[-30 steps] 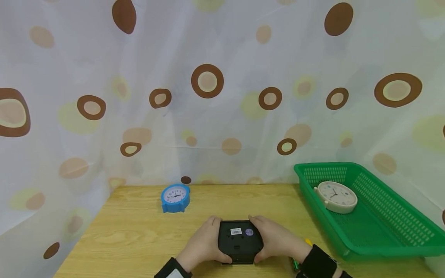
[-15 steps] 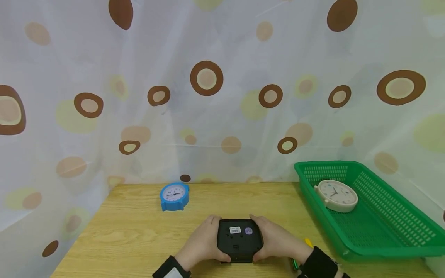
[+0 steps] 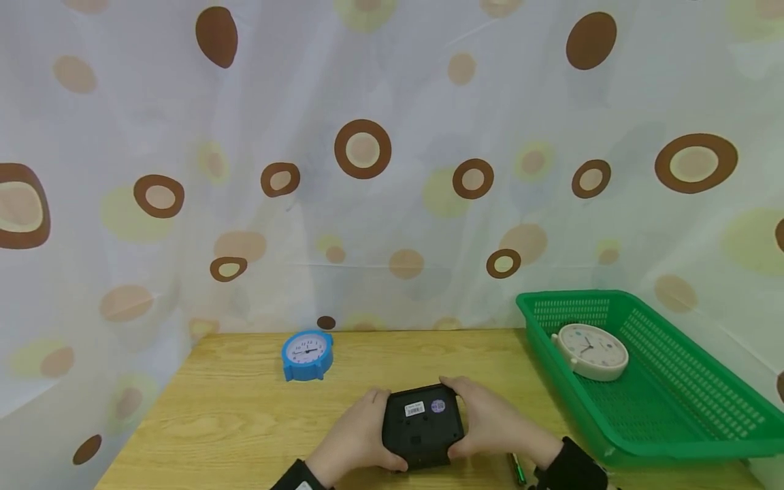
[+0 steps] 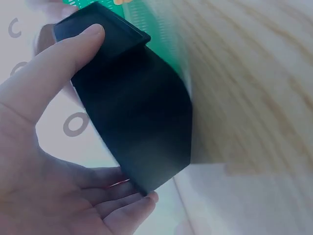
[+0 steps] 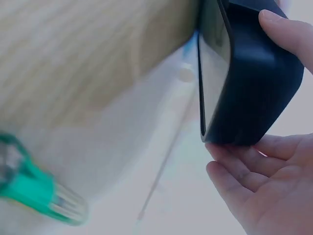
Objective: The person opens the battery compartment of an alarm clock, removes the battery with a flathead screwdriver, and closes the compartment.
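Observation:
A black boxy device (image 3: 422,425), much like a table clock, is held between both hands near the table's front edge. Its underside or back, with a white barcode label and a round purple sticker, faces up toward the head camera. My left hand (image 3: 363,430) grips its left side, with the thumb (image 4: 87,43) on the black surface and the fingers at the opposite edge. My right hand (image 3: 490,422) grips the other side; in the right wrist view, its thumb (image 5: 283,30) presses the casing and the fingers support the edge below. A glassy front panel (image 5: 215,81) shows there.
A blue alarm clock (image 3: 307,355) stands at the back left of the wooden table (image 3: 226,401). A green basket (image 3: 674,449) holding a white clock (image 3: 593,352) is at the right. A slim green item (image 3: 517,469) lies under the right wrist.
The black device has turned slightly in both hands: its right side has risen and its top edge now slants. The head view has tilted up a little. Blue clock and basket stay put.

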A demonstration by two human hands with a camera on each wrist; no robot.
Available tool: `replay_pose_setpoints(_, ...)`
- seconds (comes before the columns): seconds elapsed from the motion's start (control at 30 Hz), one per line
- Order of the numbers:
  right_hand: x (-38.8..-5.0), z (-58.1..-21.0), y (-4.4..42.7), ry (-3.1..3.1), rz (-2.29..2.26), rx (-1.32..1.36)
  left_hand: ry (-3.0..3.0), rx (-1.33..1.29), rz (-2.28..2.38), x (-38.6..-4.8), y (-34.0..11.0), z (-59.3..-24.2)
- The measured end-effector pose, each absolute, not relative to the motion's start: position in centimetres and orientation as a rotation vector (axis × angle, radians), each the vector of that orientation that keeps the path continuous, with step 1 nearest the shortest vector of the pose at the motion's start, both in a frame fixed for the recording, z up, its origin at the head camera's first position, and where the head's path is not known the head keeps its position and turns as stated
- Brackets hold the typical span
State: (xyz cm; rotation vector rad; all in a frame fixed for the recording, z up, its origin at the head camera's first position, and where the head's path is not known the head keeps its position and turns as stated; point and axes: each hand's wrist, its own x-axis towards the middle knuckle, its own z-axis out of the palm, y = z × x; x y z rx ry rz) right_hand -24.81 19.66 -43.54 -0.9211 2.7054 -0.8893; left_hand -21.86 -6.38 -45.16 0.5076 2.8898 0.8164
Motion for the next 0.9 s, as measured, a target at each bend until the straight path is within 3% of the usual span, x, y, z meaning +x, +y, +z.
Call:
replay_pose_setpoints(0.6, -22.5, -39.4, 18.3, 2.832, -0.799, -1.132, 2.868, 0.733, 0.759, -21.0, -3.9, -40.5)
replay_pose_setpoints(0.9, -21.9, -38.9, 18.4, 2.744, -0.943, -1.085, 2.839, 0.736, 0.938, -21.1, -4.3, -41.0)
